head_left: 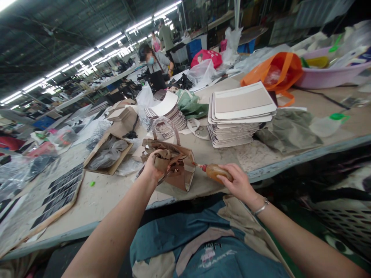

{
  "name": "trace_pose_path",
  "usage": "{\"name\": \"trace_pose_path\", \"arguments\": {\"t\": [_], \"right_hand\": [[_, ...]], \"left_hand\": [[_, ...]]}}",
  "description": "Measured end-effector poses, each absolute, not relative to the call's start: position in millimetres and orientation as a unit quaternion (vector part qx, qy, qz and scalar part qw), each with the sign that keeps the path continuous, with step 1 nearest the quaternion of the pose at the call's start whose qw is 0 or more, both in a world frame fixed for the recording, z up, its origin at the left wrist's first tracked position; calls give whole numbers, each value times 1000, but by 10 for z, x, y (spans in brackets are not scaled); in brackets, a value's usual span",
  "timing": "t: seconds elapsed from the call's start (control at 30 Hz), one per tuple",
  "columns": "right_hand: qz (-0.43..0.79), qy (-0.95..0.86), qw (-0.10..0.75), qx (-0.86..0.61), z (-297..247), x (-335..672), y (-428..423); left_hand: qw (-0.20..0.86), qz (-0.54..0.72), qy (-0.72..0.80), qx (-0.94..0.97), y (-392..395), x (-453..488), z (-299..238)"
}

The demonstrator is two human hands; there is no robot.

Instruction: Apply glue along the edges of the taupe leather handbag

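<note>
A tan leather handbag [181,170] lies on the worktable [116,189] in front of me, its handle wrapped in clear plastic. My left hand [152,166] is closed on a folded tan flap at the bag's left side. My right hand [236,180] grips a small amber squeeze bottle [216,171] whose red nozzle points left and touches the bag's right edge. A bracelet sits on my right wrist.
A stack of white and beige panels [240,116] stands behind the bag, with fanned curved pieces [168,110] to its left. A cardboard tray [107,154], black strips on a board [58,193], an orange bag [275,69] and a lilac basin [327,75] crowd the table. A masked person [156,63] works farther back.
</note>
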State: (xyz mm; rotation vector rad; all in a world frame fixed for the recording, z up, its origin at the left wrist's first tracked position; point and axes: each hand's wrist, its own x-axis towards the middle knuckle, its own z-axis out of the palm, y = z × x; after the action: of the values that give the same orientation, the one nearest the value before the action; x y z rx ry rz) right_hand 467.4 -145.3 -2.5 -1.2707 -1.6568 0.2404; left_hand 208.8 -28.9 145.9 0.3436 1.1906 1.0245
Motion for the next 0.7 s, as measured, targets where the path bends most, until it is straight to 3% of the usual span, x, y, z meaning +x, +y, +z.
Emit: {"name": "trace_pose_path", "arguments": {"t": [0.33, 0.7], "right_hand": [[142, -693, 466, -532, -153, 4596, -1476], [107, -685, 485, -533, 0, 4675, -1403]], "left_hand": [[701, 433, 511, 245, -229, 2011, 1340], [690, 439, 525, 236, -276, 2050, 1392]]}}
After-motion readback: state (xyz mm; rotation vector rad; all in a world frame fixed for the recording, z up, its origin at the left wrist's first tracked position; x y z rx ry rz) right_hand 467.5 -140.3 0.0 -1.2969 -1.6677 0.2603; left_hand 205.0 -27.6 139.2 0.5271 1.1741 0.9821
